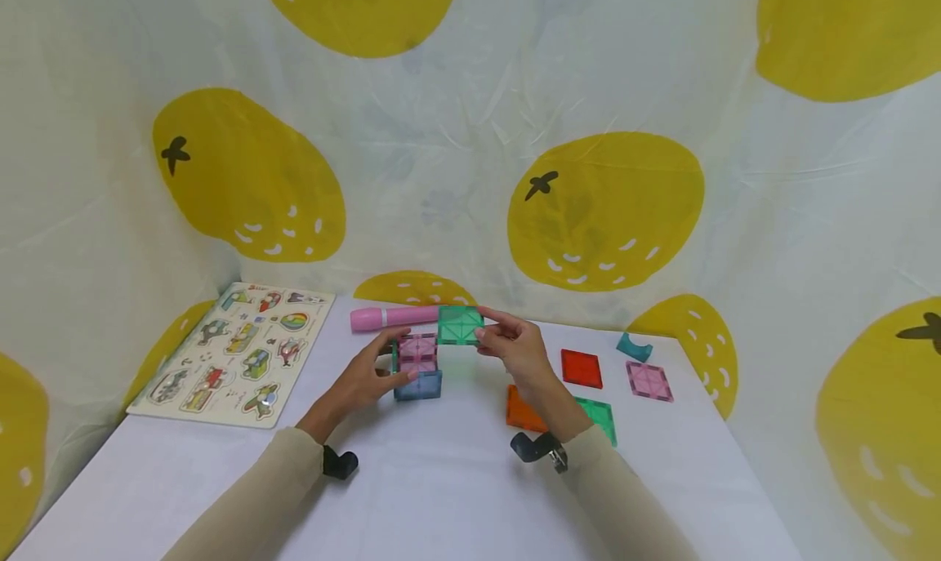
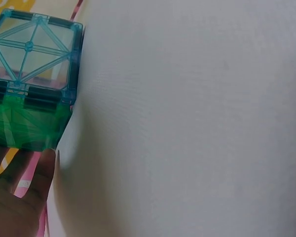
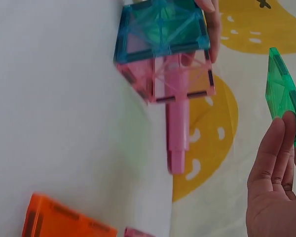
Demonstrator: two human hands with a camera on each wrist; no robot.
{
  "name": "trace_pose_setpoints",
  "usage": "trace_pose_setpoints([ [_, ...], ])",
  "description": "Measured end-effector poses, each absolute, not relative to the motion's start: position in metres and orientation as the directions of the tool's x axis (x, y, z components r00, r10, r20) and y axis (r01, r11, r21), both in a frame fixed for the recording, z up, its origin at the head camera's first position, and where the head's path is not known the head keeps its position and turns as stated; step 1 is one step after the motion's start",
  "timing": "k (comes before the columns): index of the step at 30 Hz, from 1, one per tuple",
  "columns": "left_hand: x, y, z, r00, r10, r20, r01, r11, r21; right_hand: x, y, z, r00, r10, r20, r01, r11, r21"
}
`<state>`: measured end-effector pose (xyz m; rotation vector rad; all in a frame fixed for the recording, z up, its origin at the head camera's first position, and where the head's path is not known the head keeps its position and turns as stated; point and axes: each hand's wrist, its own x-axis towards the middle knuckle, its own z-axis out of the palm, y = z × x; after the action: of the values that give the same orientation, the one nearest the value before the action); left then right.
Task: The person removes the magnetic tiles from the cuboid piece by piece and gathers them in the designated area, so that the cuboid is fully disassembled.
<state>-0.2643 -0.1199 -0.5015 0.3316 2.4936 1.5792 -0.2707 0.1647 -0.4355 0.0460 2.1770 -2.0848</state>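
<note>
My left hand (image 1: 363, 373) grips a small box of translucent magnetic tiles around its left side. Pink tiles (image 1: 417, 349) and a blue tile (image 1: 417, 388) show on it in the head view. From the left wrist, the blue tile (image 2: 32, 54) and a green tile (image 2: 27, 123) meet along an edge, with fingers touching the green one. My right hand (image 1: 524, 355) pinches a green square magnetic tile (image 1: 459, 326) by its right side, up beside the box. In the right wrist view this green tile (image 3: 280, 91) is apart from the box.
Loose red (image 1: 581, 369), orange (image 1: 525, 410), green (image 1: 599, 418) and pink (image 1: 650, 380) tiles lie right on the white table. A teal curved piece (image 1: 634, 348) is behind them. A pink tube (image 1: 371, 318) lies behind the box. A picture puzzle board (image 1: 235, 357) lies left.
</note>
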Motion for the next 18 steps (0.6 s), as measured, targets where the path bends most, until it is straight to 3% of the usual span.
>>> trace_pose_setpoints([
  [8, -0.262, -0.118, -0.499, -0.961, 0.265, -0.075, 0.038, 0.399, 0.916, -0.263, 0.198, -0.435, -0.992, -0.012, -0.124, 0.124, 0.042, -0.991],
  [18, -0.263, -0.121, -0.497, -0.951, 0.300, -0.074, 0.060, 0.413, 0.909, -0.252, 0.236, -0.441, -0.989, 0.031, -0.142, 0.145, 0.124, -0.982],
])
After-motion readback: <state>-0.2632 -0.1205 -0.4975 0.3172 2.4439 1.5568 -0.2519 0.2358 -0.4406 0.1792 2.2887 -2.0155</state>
